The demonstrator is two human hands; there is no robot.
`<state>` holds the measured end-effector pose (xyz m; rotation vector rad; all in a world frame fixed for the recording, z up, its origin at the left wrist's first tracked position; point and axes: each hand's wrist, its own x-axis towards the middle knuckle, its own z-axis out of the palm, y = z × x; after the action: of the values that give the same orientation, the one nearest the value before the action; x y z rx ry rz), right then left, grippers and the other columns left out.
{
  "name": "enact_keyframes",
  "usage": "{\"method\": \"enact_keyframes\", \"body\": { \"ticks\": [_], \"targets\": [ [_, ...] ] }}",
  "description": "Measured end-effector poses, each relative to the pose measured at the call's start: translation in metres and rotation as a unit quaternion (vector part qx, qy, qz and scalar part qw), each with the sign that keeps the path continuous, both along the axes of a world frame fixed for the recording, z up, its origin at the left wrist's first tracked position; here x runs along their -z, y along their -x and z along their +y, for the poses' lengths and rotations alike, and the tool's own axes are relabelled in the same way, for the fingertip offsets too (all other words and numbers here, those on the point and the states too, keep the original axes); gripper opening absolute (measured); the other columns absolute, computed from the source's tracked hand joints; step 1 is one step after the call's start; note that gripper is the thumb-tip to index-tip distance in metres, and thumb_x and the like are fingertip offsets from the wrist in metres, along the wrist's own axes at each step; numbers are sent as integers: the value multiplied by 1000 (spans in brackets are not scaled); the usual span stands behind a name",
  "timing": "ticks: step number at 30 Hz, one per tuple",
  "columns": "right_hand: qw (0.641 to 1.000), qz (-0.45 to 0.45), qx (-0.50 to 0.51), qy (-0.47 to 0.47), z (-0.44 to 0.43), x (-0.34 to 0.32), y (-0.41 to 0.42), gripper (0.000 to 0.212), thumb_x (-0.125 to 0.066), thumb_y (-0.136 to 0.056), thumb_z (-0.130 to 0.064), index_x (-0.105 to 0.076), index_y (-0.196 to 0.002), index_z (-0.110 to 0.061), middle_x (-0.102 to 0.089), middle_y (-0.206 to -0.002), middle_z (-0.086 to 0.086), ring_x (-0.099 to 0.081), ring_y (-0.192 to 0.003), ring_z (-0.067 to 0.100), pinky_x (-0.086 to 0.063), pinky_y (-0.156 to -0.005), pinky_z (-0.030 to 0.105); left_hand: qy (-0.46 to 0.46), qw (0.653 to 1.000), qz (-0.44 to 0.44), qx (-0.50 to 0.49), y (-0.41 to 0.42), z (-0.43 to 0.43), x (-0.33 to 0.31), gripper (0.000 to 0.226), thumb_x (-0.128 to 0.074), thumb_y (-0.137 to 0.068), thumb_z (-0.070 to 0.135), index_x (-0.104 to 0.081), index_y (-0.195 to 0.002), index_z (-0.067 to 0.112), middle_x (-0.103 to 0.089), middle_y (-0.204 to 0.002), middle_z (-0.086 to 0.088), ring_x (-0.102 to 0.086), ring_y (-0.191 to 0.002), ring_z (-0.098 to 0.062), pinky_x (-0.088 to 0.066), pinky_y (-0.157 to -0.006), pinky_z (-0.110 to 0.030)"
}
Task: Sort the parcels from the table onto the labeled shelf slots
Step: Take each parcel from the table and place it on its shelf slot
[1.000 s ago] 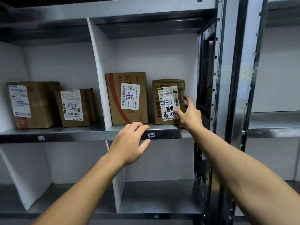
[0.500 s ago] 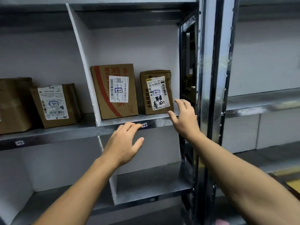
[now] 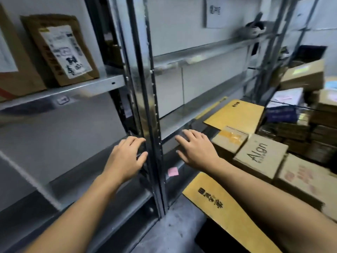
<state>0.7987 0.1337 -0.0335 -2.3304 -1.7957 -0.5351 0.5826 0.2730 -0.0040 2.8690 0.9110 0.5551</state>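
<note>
Two empty hands, fingers loosely spread: left hand apparently touching the shelf post, right hand beside it.

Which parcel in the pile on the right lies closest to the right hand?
The small amber-taped brown box, just beside the right hand; the Algn-printed box sits farther right, and the others lie beyond.

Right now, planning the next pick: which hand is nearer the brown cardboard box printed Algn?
Right. The right hand hovers just left of the brown cardboard box printed Algn; the left hand is farther left, beyond the metal shelf post.
</note>
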Motion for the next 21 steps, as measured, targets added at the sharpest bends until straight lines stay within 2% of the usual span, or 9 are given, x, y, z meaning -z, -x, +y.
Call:
{"method": "enact_keyframes", "body": {
  "ticks": [3,7,13,16,21],
  "targets": [
    [996,24,80,37,-67,12,-17,49,-54,-93,-49,-51,-133,-20,-54,-136,12,-52,-123,35,-47,-99,46,27,998,2,63,-41,-33,20,44,-54,-92,39,-55,-131,20,-56,-127,-2,-53,-113,-28,-44,-93,-42],
    [981,51,182,44,-151,17,-39,48,-52,-94,-49,-49,-134,-23,-53,-136,9,-50,-125,32,-45,-101,45,58,986,4,154,-102,-80,35,44,-58,-92,37,-53,-133,21,-54,-131,0,-50,-119,-24,-43,-100,-41],
    [935,117,334,36,-263,31,-75,53,-50,-95,-51,-43,-142,-27,-46,-149,8,-42,-136,31,-39,-109,46,85,960,13,267,-186,-173,45,48,-53,-95,42,-46,-139,26,-49,-137,5,-45,-123,-17,-42,-102,-38],
    [913,141,382,19,-310,39,-96,53,-46,-98,-50,-39,-147,-29,-40,-155,4,-39,-139,28,-36,-110,42,100,948,15,300,-225,-220,49,47,-52,-95,42,-44,-140,29,-47,-140,6,-42,-128,-16,-39,-107,-38],
    [877,203,436,-5,-375,65,-128,51,-47,-99,-47,-42,-145,-26,-45,-147,1,-43,-133,23,-37,-107,39,107,933,32,341,-279,-295,65,47,-52,-94,45,-43,-139,32,-46,-138,9,-41,-126,-14,-37,-108,-36]
  ]
}}
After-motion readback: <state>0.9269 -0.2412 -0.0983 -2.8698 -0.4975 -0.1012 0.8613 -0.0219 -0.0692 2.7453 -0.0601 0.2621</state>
